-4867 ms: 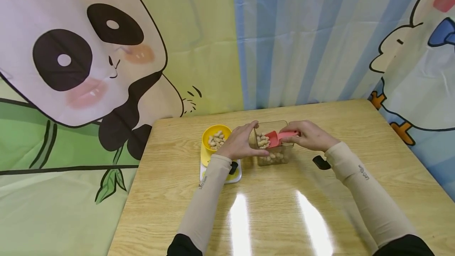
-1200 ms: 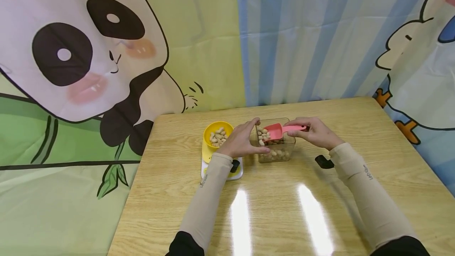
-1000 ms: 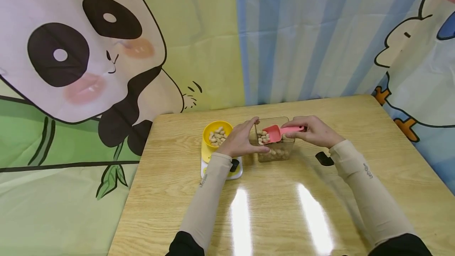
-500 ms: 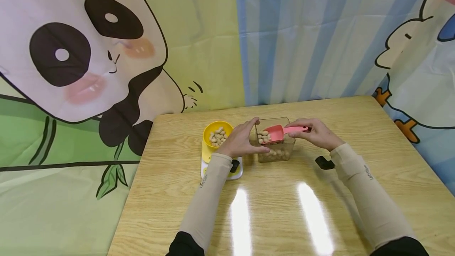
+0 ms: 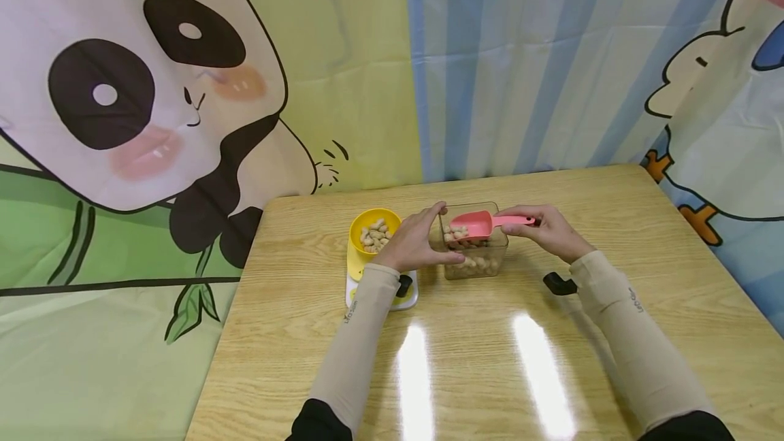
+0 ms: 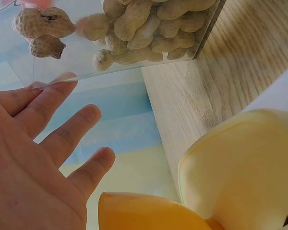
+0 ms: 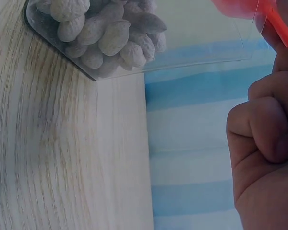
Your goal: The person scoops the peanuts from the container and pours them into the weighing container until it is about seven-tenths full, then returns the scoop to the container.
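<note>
My right hand [image 5: 547, 230] grips the handle of a pink scoop [image 5: 478, 224]. The scoop's bowl is over the inside of a clear rectangular container [image 5: 497, 260], with a few peanuts [image 5: 456, 231] at its mouth. More unshelled peanuts [image 7: 113, 36] fill the container's lower part. My left hand [image 5: 416, 243] lies along the container's left side, the thumb across its front. In the left wrist view, spread, straight fingers [image 6: 69, 129] show, with the foremost touching the clear wall; the thumb is hidden there. The right wrist view cuts off most of the scoop.
Left of the container, a yellow bowl [image 5: 355, 226] with peanuts sits on a small yellow-and-white scale-like base [image 5: 354, 265], partly behind my left hand and forearm. Everything stands on a wooden table [image 5: 465, 359]. A printed curtain [image 5: 490, 87] hangs behind its far edge.
The scoop has shifted slightly right and its bowl now appears flatter, with fewer peanuts visible at its mouth. My right hand moved slightly right with it; my left hand stayed on the container.
</note>
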### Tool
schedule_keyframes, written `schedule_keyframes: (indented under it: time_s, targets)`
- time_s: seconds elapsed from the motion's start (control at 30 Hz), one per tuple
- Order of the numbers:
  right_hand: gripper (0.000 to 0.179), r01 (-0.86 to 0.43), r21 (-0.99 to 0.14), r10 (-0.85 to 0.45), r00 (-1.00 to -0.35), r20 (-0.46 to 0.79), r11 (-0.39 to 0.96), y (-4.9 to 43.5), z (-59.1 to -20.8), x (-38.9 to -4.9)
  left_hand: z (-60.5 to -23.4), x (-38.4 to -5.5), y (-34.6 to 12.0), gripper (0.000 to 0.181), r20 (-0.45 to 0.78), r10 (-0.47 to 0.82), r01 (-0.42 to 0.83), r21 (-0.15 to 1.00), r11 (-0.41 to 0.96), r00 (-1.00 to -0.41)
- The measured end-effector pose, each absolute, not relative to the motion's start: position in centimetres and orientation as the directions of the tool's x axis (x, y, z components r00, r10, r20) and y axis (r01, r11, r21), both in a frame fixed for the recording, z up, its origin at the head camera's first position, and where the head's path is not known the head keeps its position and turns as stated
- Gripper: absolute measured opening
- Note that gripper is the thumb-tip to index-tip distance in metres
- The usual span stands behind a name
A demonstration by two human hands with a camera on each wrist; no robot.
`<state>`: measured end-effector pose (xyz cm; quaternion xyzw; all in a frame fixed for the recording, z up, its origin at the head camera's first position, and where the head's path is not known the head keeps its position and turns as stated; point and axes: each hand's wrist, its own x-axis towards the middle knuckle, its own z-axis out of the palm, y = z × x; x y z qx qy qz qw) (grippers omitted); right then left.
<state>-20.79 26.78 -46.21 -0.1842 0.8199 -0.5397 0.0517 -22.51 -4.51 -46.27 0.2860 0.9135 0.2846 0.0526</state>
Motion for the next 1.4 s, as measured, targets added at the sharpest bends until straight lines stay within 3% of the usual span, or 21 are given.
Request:
schedule_keyframes:
  time_s: [0.4,0.83,1.4]
  targets:
    - [0.03,-0.3,-0.861,-0.387,-0.912,0.134,0.41,26.8,-45.6,-20.9,-46.1,-22.4,-4.6,0.108,0.068,0.55,0.492,0.546,0.678,-0.833]
    - [0.036,-0.289,-0.884,-0.4,-0.907,0.13,0.368,26.8,-45.5,-20.6,-45.6,-22.1,-5.1,0.126,0.046,0.55,0.491,0.518,0.7,-0.834]
    - [0.032,-0.237,-0.921,-0.354,-0.928,0.119,0.31,27.0,-46.0,-20.5,-44.1,-22.0,-10.2,0.118,0.099,0.43,0.416,0.511,0.752,-0.898]
